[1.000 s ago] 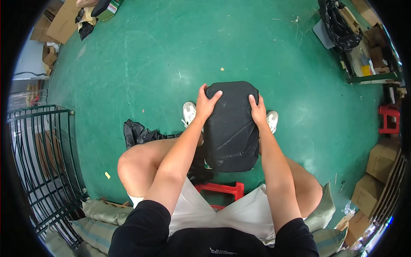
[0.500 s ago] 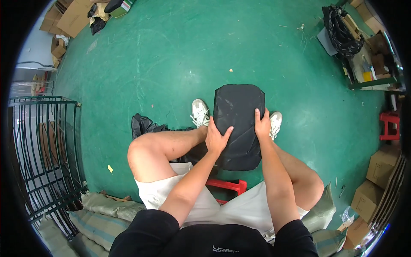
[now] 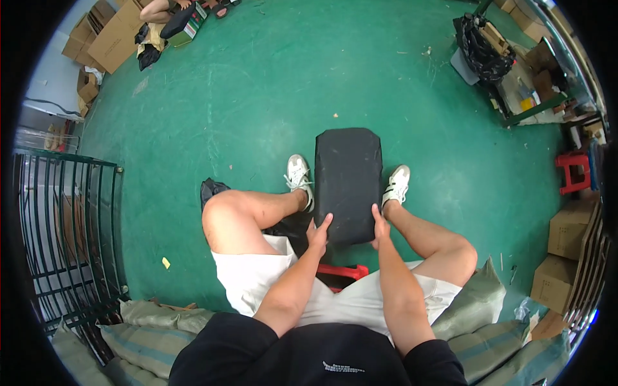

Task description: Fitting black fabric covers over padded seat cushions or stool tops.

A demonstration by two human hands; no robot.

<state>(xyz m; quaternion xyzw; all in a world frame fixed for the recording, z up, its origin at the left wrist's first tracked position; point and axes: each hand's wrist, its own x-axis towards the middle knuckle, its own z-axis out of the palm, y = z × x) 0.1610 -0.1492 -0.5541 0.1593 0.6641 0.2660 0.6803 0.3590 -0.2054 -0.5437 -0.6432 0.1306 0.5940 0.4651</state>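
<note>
Between my lower legs is a black wrapped package (image 3: 349,177), a long box shape with folded corners, its long side pointing away from me. My left hand (image 3: 318,235) grips its near left edge, thumb on top and fingers down the side. At the near right edge my right hand (image 3: 380,228) grips it the same way, with its fingers partly hidden. Black plastic sheeting (image 3: 212,190) lies by my left leg and runs behind it. A red stool (image 3: 347,272) shows between my thighs, just nearer than the package.
A green metal rack (image 3: 77,225) stands at left, and stuffed woven sacks (image 3: 154,341) lie beside and behind me. Cardboard boxes (image 3: 555,283) and another red stool (image 3: 573,172) are at right. Far left, a person's hand (image 3: 185,4) is near a black-topped box (image 3: 187,26).
Both hands have slid back to the package's near end, and the package has shifted slightly left and straightened. My right foot has moved left. A person has come into view at far left.
</note>
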